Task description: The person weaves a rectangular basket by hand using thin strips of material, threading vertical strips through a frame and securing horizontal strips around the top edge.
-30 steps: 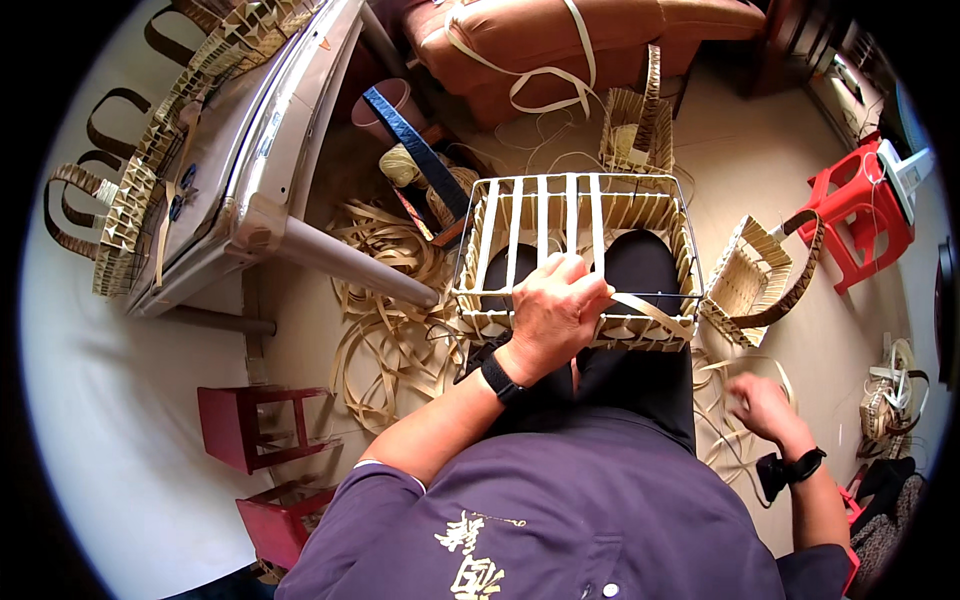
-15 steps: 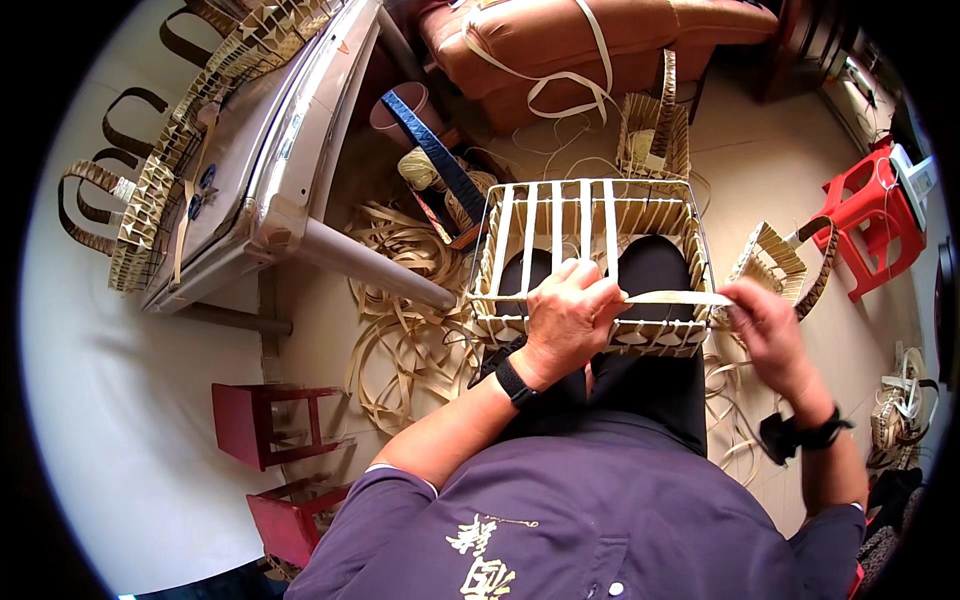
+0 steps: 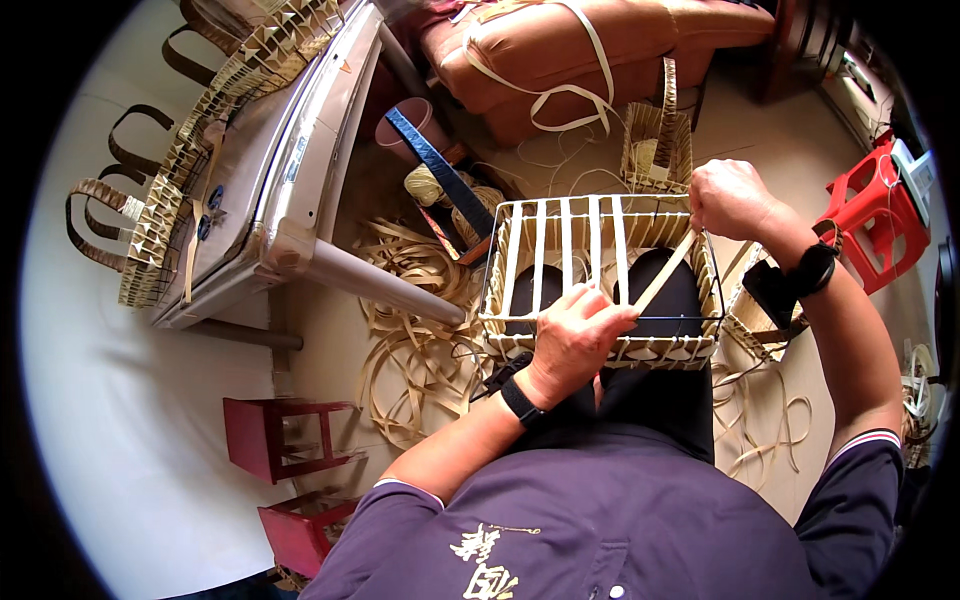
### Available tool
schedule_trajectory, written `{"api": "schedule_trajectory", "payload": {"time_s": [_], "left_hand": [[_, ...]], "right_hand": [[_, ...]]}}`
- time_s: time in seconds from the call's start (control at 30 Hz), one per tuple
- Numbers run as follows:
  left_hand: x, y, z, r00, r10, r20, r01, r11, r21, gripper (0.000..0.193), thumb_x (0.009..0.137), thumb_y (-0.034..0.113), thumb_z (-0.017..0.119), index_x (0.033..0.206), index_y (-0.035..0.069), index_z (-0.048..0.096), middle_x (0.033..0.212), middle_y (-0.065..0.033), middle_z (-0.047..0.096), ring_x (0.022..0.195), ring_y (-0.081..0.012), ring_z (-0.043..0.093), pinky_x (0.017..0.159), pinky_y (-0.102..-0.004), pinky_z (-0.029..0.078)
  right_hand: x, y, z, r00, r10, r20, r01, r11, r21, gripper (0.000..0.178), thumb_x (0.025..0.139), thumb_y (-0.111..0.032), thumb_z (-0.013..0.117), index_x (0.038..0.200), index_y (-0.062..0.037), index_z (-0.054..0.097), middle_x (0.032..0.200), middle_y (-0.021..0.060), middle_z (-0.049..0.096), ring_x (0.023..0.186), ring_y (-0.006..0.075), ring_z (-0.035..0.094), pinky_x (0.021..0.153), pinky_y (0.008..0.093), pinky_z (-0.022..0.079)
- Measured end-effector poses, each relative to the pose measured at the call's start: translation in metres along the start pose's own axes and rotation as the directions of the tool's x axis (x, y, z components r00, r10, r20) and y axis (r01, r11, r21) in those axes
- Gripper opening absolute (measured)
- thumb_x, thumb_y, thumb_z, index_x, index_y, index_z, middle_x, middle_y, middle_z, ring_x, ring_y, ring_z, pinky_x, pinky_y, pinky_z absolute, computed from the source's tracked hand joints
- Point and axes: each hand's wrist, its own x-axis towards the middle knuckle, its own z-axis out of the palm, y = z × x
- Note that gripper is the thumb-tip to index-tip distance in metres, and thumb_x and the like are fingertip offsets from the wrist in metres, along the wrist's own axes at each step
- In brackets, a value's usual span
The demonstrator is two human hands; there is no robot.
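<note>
A rectangular wire-frame basket point(image 3: 655, 349), its sides woven with pale strips, rests across my lap. Several flat cream strips point(image 3: 541, 250) run from its far rim to its near rim over the left part. My left hand point(image 3: 578, 335) is closed at the near rim, its thumb pressing a flat weaving strip against the wire. From there the weaving strip point(image 3: 664, 273) slants up, taut, to my right hand point(image 3: 737, 200), which is closed on its other end near the far right corner. The strip's part under my left fingers is hidden.
Loose strips point(image 3: 405, 375) lie heaped on the floor at left. A table point(image 3: 300, 200) with woven baskets stands beyond. Small handled baskets point(image 3: 657, 150) sit behind and to the right. Red stools point(image 3: 870, 215) stand at both sides, and a brown sofa point(image 3: 560, 50) is at the back.
My right hand has swung up and away from the near rim, turning the weaving strip from along the rim to a diagonal. My left hand keeps its place on the rim.
</note>
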Motion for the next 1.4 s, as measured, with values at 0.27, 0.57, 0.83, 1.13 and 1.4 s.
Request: {"api": "schedule_trajectory", "payload": {"time_s": [0.27, 0.57, 0.83, 1.13, 1.4], "left_hand": [[0.001, 0.004, -0.007, 0.997, -0.044, 0.061, 0.041, 0.998, 0.049, 0.007, 0.096, 0.02, 0.084, 0.098, 0.015, 0.08, 0.088, -0.0053, 0.062, 0.087, -0.0283, 0.063, 0.072, -0.0428, 0.052], [0.014, 0.015, -0.003, 0.994, -0.064, 0.087, 0.06, 0.997, 0.054, 0.008, 0.096, 0.018, 0.083, 0.097, 0.013, 0.077, 0.091, -0.0064, 0.064, 0.091, -0.0311, 0.066, 0.075, -0.0454, 0.054], [0.01, 0.008, -0.006, 0.993, -0.099, 0.07, 0.098, 0.995, 0.025, 0.005, 0.094, 0.015, 0.084, 0.096, 0.013, 0.08, 0.096, -0.0072, 0.068, 0.089, -0.0322, 0.065, 0.076, -0.045, 0.054], [0.012, -0.007, -0.013, 0.993, 0.112, 0.044, -0.111, 0.993, -0.028, 0.031, 0.087, 0.007, 0.086, 0.117, 0.014, 0.081, 0.108, -0.0045, 0.081, 0.097, -0.0284, 0.073, 0.089, -0.0426, 0.059], [0.011, 0.004, -0.008, 0.996, 0.047, 0.072, -0.048, 0.999, 0.003, 0.036, 0.085, 0.005, 0.087, 0.118, 0.016, 0.083, 0.097, -0.0016, 0.079, 0.087, -0.0275, 0.072, 0.081, -0.0408, 0.059]], "right_hand": [[-0.049, -0.009, 0.038, 0.599, -0.303, -0.741, 0.327, 0.937, -0.12, 0.016, 0.09, -0.01, 0.083, 0.101, -0.0059, 0.072, 0.102, 0.0137, 0.07, 0.099, 0.034, 0.067, 0.089, 0.048, 0.051], [-0.143, -0.063, 0.159, 0.995, -0.014, -0.098, 0.098, 0.278, 0.956, 0.073, 0.106, 0.0, 0.068, 0.173, -0.0043, 0.039, 0.124, 0.0135, 0.072, 0.089, 0.017, 0.078, 0.078, 0.0294, 0.063], [-0.107, -0.07, 0.156, 0.983, -0.038, 0.177, -0.177, 0.0, 0.984, 0.031, 0.116, -0.025, 0.066, 0.097, -0.0028, 0.077, 0.067, -0.0041, 0.061, 0.053, 0.0048, 0.05, 0.049, 0.0229, 0.036], [-0.158, -0.001, 0.088, 0.996, -0.036, -0.077, 0.079, 0.049, 0.996, 0.039, 0.11, -0.027, 0.073, 0.079, -0.0035, 0.077, 0.091, 0.0013, 0.072, 0.091, 0.0136, 0.062, 0.093, 0.0296, 0.046], [-0.106, 0.044, 0.062, 0.989, 0.106, 0.103, -0.026, -0.565, 0.825, 0.033, 0.118, -0.026, 0.054, 0.091, -0.0126, 0.066, 0.123, 0.0129, 0.082, 0.106, 0.0175, 0.074, 0.102, 0.0359, 0.055]]}}
